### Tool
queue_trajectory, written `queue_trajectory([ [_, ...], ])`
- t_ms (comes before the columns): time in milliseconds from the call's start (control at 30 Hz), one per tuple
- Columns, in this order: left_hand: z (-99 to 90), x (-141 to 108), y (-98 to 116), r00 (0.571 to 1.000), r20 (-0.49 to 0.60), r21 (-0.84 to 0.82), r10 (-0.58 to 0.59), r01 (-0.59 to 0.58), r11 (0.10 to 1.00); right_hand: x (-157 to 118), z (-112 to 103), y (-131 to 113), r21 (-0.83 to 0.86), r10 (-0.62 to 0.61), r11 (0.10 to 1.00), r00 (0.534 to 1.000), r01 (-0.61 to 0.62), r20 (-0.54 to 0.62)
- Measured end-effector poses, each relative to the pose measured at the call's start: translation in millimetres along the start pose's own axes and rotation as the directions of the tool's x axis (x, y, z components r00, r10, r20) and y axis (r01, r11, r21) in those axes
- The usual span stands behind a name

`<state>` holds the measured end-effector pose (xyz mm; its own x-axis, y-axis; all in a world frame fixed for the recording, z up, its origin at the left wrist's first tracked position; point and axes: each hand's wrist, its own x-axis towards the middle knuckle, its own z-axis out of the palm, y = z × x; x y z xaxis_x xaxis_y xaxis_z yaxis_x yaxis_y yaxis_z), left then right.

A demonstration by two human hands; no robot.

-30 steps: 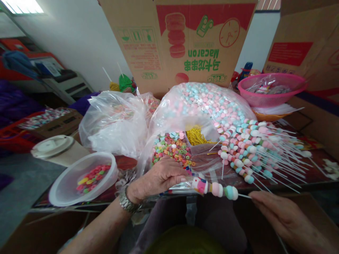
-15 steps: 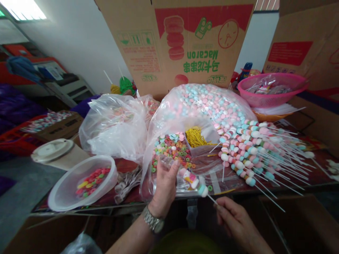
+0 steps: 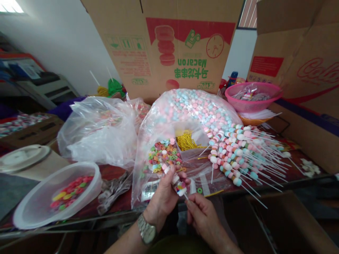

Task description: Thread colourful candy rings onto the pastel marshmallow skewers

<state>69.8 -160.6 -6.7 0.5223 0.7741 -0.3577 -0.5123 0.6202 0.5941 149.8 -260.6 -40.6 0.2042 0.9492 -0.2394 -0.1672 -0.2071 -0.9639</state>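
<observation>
White plastic covers the top of a tub (image 3: 25,158) at the far left, and beside it a translucent bowl (image 3: 23,211) holds red, yellow and green sweets (image 3: 71,190). Next come a clear bag (image 3: 97,134) and, nearer the person, crumpled grey strips (image 3: 113,192). Behind stands a carton (image 3: 127,21), its "Macaron" print upside down. Loose rings (image 3: 164,153) lie near the front middle of the surface (image 3: 124,173). The left hand (image 3: 163,195) is curled around the upper part of a skewer (image 3: 182,189) at the surface's front edge; the right hand (image 3: 202,216), close by, has its fingertips pinched on the lower stick. Yellow ties (image 3: 186,141) sit in a compartment beyond them, before a big bag (image 3: 196,106) of pastel sweets. Rightward, finished-looking skewers (image 3: 238,151) are heaped, sticks pointing right and towards the person, with a pink basket (image 3: 246,106) behind.
</observation>
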Motion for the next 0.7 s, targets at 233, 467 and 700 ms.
queue_trajectory([
  [233,0.0,14.7,43.9,0.990,-0.056,-0.070,0.128,-0.132,0.989,-10.4,-20.1,-15.1,-0.226,-0.075,0.971,0.997,0.074,0.003],
  [467,6.3,13.2,46.2,0.937,-0.292,-0.141,0.191,-0.240,0.961,-12.0,-33.8,4.4,-0.816,-0.670,0.399,0.741,0.418,0.052],
  [700,6.5,11.5,33.9,0.951,-0.198,-0.127,0.237,-0.264,0.956,-14.3,-26.2,-6.4,-0.687,-0.469,0.622,0.881,0.377,0.059],
])
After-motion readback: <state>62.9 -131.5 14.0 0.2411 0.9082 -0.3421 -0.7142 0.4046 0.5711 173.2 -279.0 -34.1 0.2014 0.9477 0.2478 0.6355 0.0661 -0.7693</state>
